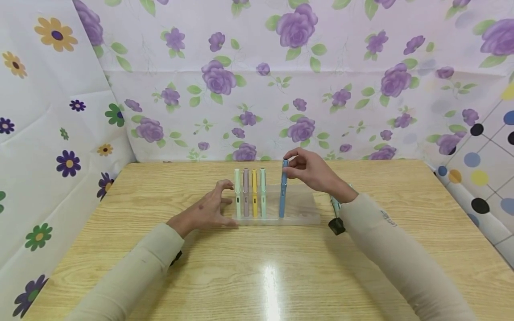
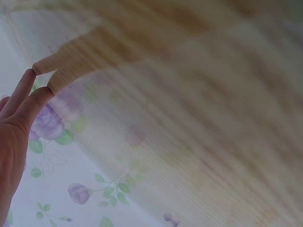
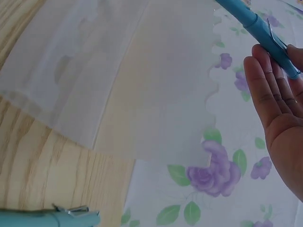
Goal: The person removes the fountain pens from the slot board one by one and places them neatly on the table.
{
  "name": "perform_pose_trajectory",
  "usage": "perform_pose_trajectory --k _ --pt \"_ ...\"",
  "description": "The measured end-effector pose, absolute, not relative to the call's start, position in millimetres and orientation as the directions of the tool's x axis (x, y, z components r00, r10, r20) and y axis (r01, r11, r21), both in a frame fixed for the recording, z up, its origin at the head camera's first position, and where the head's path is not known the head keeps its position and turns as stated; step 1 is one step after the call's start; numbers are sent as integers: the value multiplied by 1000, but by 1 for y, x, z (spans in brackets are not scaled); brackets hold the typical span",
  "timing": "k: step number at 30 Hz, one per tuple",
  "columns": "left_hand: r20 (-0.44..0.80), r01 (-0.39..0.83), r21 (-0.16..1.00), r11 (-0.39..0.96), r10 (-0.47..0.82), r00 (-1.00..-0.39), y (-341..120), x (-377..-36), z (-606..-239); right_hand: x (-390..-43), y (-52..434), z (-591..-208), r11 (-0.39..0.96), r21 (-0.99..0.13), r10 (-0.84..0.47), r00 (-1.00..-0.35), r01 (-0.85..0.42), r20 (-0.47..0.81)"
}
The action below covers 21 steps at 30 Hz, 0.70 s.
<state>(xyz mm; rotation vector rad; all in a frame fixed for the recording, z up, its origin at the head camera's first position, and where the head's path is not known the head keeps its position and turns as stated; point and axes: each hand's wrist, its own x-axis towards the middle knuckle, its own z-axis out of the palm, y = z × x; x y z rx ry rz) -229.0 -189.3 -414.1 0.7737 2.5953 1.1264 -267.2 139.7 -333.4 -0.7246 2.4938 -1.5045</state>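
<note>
A translucent pen stand (image 1: 301,200) is on the table; its notched edge shows in the right wrist view. Toward its left end stand a pale green pen (image 1: 237,191), a mauve pen (image 1: 246,191), a yellow pen (image 1: 254,191) and a mint pen (image 1: 263,191). Right of them, my right hand (image 1: 307,168) pinches the cap end of a blue pen (image 1: 283,196), held nearly upright in front of the stand. My left hand (image 1: 206,209) is spread at the stand's left end, thumb low at the front corner. In the left wrist view, its fingertips (image 2: 34,71) touch a see-through panel.
Another teal pen (image 1: 335,206) lies on the table right of the stand, partly hidden by my right sleeve; a teal pen (image 3: 28,218) also shows low in the right wrist view. Flowered sheets (image 1: 241,89) hang behind and beside the wooden table (image 1: 225,267).
</note>
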Motion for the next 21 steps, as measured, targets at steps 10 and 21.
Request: perform_pose_trajectory --k 10,21 --pt "1 369 726 580 536 -844 -189 -228 -413 -267 168 -334 356 -886 -446 -887 -297 118" --pt "8 373 723 582 532 -847 -188 -228 -412 -267 200 -336 389 -874 -424 -899 -290 110"
